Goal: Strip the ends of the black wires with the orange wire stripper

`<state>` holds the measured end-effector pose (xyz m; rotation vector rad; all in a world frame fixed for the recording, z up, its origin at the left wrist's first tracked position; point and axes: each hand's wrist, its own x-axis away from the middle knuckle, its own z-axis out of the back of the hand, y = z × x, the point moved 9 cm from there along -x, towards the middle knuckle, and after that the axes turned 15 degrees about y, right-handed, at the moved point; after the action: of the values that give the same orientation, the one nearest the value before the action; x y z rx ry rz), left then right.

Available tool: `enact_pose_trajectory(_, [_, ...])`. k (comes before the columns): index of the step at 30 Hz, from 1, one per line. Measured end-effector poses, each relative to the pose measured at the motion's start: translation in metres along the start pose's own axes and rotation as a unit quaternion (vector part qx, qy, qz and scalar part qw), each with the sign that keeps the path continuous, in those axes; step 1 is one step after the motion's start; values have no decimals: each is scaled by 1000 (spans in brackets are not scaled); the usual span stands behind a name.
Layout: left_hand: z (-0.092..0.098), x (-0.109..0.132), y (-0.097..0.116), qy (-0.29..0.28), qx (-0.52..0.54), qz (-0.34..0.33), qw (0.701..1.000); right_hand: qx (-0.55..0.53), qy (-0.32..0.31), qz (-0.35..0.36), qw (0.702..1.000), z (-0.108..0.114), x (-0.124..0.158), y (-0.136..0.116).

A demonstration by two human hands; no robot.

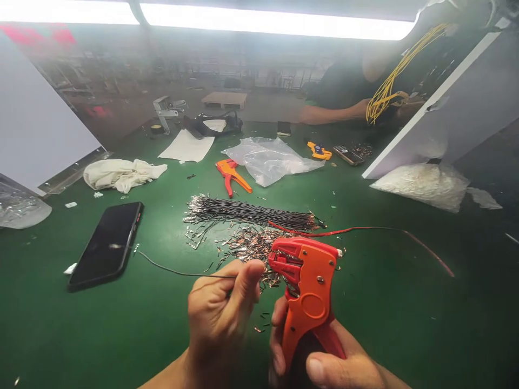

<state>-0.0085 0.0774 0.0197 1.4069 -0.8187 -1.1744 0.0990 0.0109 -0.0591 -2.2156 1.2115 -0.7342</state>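
head view: left hand pinches a thin dark wire between thumb and fingers; its metal-tipped end sticks out left, close to the black phone. right hand wrapped round the handles of a red-orange wire stripper, tool upright, jaws facing left, just beside the left thumb. can't tell if the wire's near end is inside the jaws. behind the tool, pile of wire clippings on green table; bundle of black wires lies just beyond, red wire runs off to the right. farther back: second stripper, clear plastic bag. across the table, another person's arm near yellow wires.
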Motion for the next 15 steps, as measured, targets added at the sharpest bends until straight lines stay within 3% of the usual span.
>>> enact_pose_trajectory(9, [-4, 7, 2, 11, 27, -24, 999, 4, 47, 0, 999, 2, -3, -5])
enact_pose_trajectory(15, [-11, 10, 9, -37, 25, -60, 997, 17, 59, -10, 998, 4, -7, 0])
